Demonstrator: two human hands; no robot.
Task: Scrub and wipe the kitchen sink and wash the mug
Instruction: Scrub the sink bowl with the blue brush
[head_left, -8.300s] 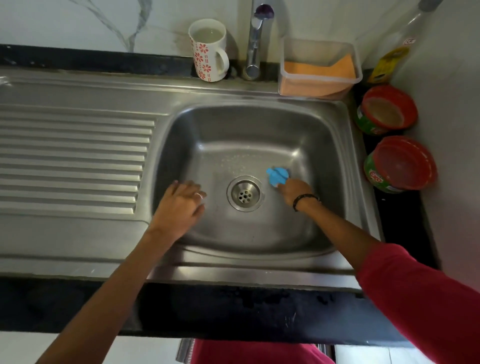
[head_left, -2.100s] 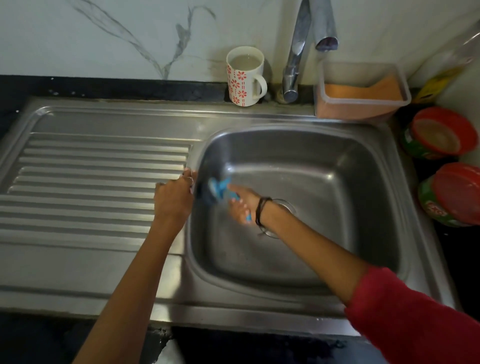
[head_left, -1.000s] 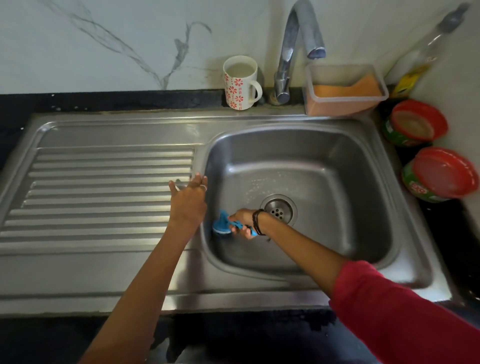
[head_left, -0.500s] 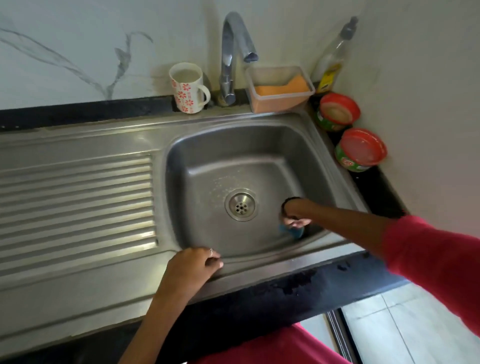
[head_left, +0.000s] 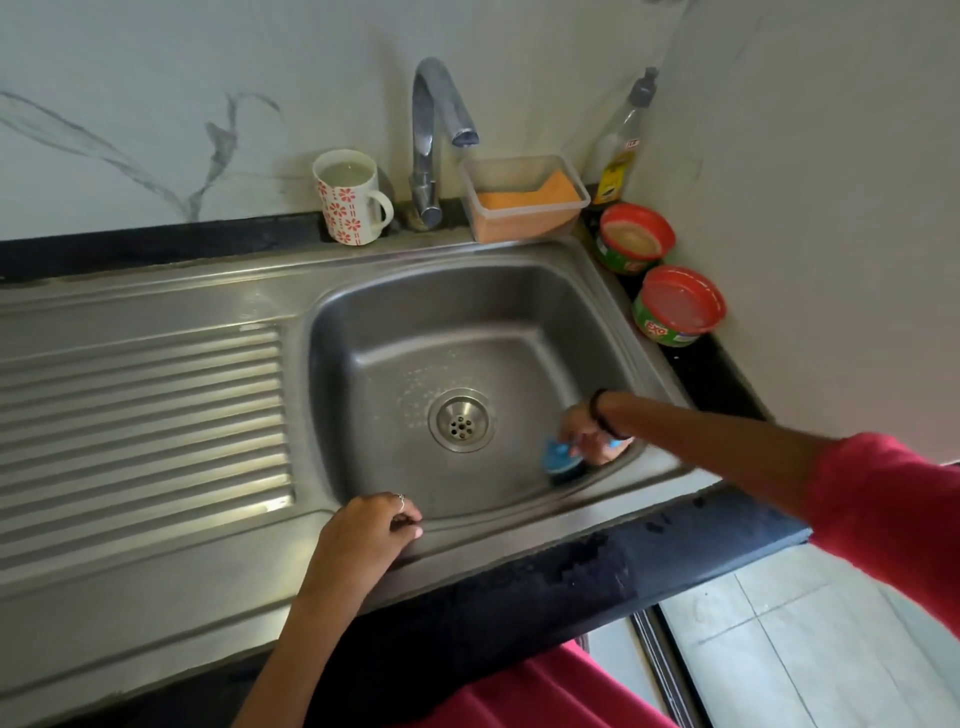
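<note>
The steel sink (head_left: 395, 332) has a round drain (head_left: 461, 420) in its floor. My right hand (head_left: 584, 432) grips a blue scrubber (head_left: 558, 456) and presses it into the basin's near right corner. My left hand (head_left: 363, 535) rests on the sink's front rim, fingers curled over the edge. A white mug (head_left: 349, 197) with red flowers, full of cloudy water, stands on the back ledge left of the tap (head_left: 434, 140).
A ribbed draining board (head_left: 140, 421) lies to the left. A clear tub with an orange sponge (head_left: 524, 200), a dish soap bottle (head_left: 621, 150) and two red-rimmed soap tubs (head_left: 634, 238) (head_left: 678, 306) line the back right corner by the wall.
My right hand has scrubbed from the basin's left side across to the near right corner. My left hand shifted from the left rim to the front rim.
</note>
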